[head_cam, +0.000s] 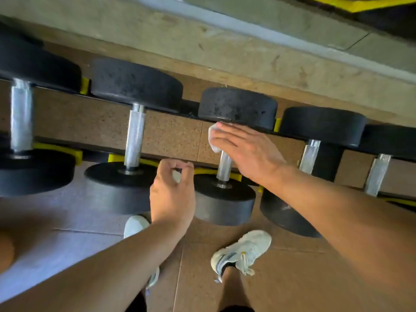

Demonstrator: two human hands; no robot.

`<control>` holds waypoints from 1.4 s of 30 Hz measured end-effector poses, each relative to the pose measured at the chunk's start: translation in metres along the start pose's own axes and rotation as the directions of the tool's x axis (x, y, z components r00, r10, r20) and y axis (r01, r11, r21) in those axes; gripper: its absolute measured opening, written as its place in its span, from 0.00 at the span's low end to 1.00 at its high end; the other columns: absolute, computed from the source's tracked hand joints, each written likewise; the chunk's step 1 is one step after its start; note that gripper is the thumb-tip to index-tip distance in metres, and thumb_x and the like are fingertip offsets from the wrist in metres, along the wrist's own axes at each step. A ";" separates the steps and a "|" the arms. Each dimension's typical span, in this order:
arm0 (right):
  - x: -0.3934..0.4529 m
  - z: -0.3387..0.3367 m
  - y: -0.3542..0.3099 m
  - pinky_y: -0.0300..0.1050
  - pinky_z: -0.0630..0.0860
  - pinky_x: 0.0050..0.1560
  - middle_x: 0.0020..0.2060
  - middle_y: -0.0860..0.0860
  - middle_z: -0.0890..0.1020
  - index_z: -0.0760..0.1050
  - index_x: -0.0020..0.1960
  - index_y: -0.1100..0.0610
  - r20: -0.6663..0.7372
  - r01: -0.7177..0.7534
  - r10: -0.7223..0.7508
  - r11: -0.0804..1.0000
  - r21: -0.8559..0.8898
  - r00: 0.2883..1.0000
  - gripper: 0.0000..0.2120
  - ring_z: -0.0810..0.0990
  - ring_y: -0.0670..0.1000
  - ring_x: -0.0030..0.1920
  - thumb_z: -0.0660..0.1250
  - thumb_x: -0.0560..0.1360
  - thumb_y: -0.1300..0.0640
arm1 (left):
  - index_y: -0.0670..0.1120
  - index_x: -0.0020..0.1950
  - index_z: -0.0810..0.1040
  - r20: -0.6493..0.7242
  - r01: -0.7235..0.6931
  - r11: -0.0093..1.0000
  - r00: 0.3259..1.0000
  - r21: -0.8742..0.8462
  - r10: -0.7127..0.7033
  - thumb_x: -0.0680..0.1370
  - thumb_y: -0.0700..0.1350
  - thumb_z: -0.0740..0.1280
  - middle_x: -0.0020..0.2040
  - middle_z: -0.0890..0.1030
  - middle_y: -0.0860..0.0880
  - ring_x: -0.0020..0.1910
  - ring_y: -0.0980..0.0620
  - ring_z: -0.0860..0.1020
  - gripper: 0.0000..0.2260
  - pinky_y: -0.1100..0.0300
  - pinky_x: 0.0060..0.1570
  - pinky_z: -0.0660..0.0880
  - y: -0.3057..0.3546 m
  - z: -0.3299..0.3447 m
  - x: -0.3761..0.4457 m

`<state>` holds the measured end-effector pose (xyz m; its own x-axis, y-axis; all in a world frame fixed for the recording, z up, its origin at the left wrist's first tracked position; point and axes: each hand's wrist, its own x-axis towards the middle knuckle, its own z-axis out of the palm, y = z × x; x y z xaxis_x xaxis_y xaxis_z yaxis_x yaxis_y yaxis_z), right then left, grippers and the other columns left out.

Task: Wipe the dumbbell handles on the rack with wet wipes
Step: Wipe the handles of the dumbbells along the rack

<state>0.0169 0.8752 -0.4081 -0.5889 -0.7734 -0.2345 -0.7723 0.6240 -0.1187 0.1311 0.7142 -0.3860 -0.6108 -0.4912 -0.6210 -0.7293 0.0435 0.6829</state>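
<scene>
Several black dumbbells with knurled steel handles lie side by side on a rack with yellow cradles (84, 85). My right hand (244, 150) lies flat, fingers straight, pressing a white wet wipe (212, 140) onto the upper part of the third dumbbell's handle (225, 166). My left hand (173, 194) hovers just left of that dumbbell's near weight (225, 199), its fingers curled and thumb meeting forefinger around a small pale scrap (177, 176) that looks like wipe. To the left stands the second dumbbell's handle (135, 136).
More handles lie at far left (21, 118) and to the right (309, 156), (378, 174). Behind the rack runs a concrete ledge (225, 48). My white shoes (243, 251) stand on the brown tiled floor just below the rack.
</scene>
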 end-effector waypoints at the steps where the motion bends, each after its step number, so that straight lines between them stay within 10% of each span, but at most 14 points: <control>1: 0.002 0.000 0.007 0.51 0.57 0.77 0.72 0.55 0.72 0.72 0.71 0.58 0.068 0.036 -0.033 0.998 -0.054 0.997 0.28 0.66 0.53 0.75 0.66 0.72 0.68 | 0.54 0.53 0.75 0.024 0.004 1.000 1.000 0.027 -0.004 0.80 0.52 0.63 0.45 0.77 0.57 0.43 0.61 0.74 0.05 0.58 0.44 0.68 -0.001 0.005 0.005; 12: -0.006 0.008 -0.030 0.52 0.80 0.46 0.47 0.52 0.84 0.78 0.57 0.50 0.277 -0.220 0.088 0.841 0.493 0.957 0.12 0.83 0.51 0.46 0.58 0.81 0.58 | 0.53 0.52 0.71 -0.250 0.164 0.986 0.957 0.040 -0.149 0.81 0.53 0.56 0.49 0.80 0.48 0.48 0.46 0.75 0.07 0.54 0.50 0.67 -0.018 0.067 0.030; 15: 0.009 0.000 -0.016 0.52 0.71 0.69 0.62 0.56 0.81 0.76 0.67 0.56 -0.131 -0.067 0.092 0.981 0.183 0.987 0.22 0.80 0.54 0.63 0.60 0.75 0.67 | 0.53 0.49 0.70 -0.268 0.139 0.989 0.956 0.043 -0.123 0.81 0.51 0.55 0.45 0.78 0.49 0.45 0.45 0.75 0.06 0.53 0.49 0.68 -0.020 0.067 0.030; 19: 0.010 0.000 -0.008 0.45 0.47 0.75 0.75 0.55 0.68 0.69 0.73 0.55 0.179 -0.065 0.084 0.992 -0.112 0.980 0.26 0.60 0.53 0.78 0.54 0.76 0.62 | 0.53 0.49 0.71 -0.268 0.127 0.991 0.957 0.047 -0.110 0.81 0.50 0.55 0.44 0.77 0.50 0.43 0.48 0.71 0.06 0.54 0.48 0.67 -0.022 0.069 0.030; 23: -0.010 0.015 -0.023 0.54 0.76 0.63 0.61 0.50 0.78 0.77 0.61 0.48 0.311 -0.005 -0.035 0.992 0.127 0.950 0.15 0.77 0.53 0.63 0.62 0.77 0.60 | 0.52 0.47 0.71 -0.280 0.118 0.992 0.955 0.037 -0.103 0.81 0.49 0.55 0.42 0.75 0.50 0.43 0.48 0.70 0.07 0.55 0.46 0.63 -0.023 0.069 0.032; 27: -0.002 -0.004 -0.020 0.47 0.81 0.40 0.46 0.50 0.83 0.76 0.61 0.47 0.271 -0.146 0.054 0.932 0.331 0.961 0.14 0.82 0.47 0.40 0.60 0.81 0.61 | 0.48 0.46 0.71 -0.293 0.103 0.995 0.951 0.011 -0.095 0.81 0.47 0.54 0.40 0.75 0.47 0.41 0.45 0.70 0.09 0.54 0.44 0.62 -0.024 0.070 0.031; 30: 0.016 -0.010 -0.010 0.51 0.82 0.47 0.55 0.53 0.83 0.73 0.67 0.53 -0.084 -0.112 0.120 0.989 0.092 0.989 0.20 0.83 0.52 0.50 0.56 0.78 0.63 | 0.47 0.49 0.75 -0.307 0.083 0.996 0.949 0.008 -0.077 0.81 0.48 0.53 0.42 0.78 0.46 0.42 0.45 0.73 0.12 0.55 0.44 0.64 -0.026 0.072 0.031; 33: 0.019 0.004 -0.011 0.54 0.71 0.69 0.62 0.56 0.80 0.74 0.66 0.57 0.109 -0.086 0.097 0.991 -0.099 0.989 0.23 0.71 0.55 0.71 0.49 0.76 0.57 | 0.47 0.51 0.76 -0.323 0.092 0.996 0.942 0.009 -0.084 0.81 0.48 0.54 0.42 0.78 0.46 0.42 0.45 0.72 0.13 0.55 0.44 0.64 -0.027 0.072 0.032; 36: 0.000 0.018 -0.026 0.53 0.78 0.62 0.59 0.52 0.80 0.76 0.63 0.53 0.230 -0.084 0.070 0.995 0.054 0.971 0.18 0.76 0.53 0.65 0.55 0.77 0.60 | 0.46 0.49 0.75 -0.327 0.093 0.995 0.942 0.028 -0.078 0.81 0.48 0.54 0.42 0.77 0.46 0.42 0.44 0.70 0.12 0.54 0.44 0.62 -0.027 0.071 0.034; 39: -0.035 0.021 -0.040 0.51 0.79 0.53 0.56 0.48 0.83 0.78 0.61 0.48 0.355 -0.291 0.133 0.849 0.440 0.925 0.13 0.82 0.50 0.55 0.60 0.81 0.58 | 0.46 0.47 0.73 -0.321 0.100 0.994 0.943 0.035 -0.083 0.81 0.47 0.55 0.40 0.74 0.46 0.40 0.44 0.68 0.10 0.55 0.43 0.61 -0.027 0.073 0.032; 42: -0.053 0.010 -0.039 0.40 0.77 0.49 0.56 0.45 0.82 0.77 0.66 0.47 0.388 -0.610 0.514 0.387 0.692 0.765 0.13 0.80 0.43 0.51 0.60 0.83 0.52 | 0.44 0.47 0.73 -0.313 0.092 0.995 0.947 0.034 -0.076 0.81 0.46 0.54 0.39 0.75 0.45 0.39 0.44 0.69 0.11 0.54 0.43 0.61 -0.027 0.072 0.030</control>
<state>0.0804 0.8933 -0.4003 -0.7552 -0.2285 -0.6144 0.2252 0.7898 -0.5705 0.1099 0.7604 -0.4506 -0.4258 -0.7408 -0.5195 -0.7924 0.0282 0.6093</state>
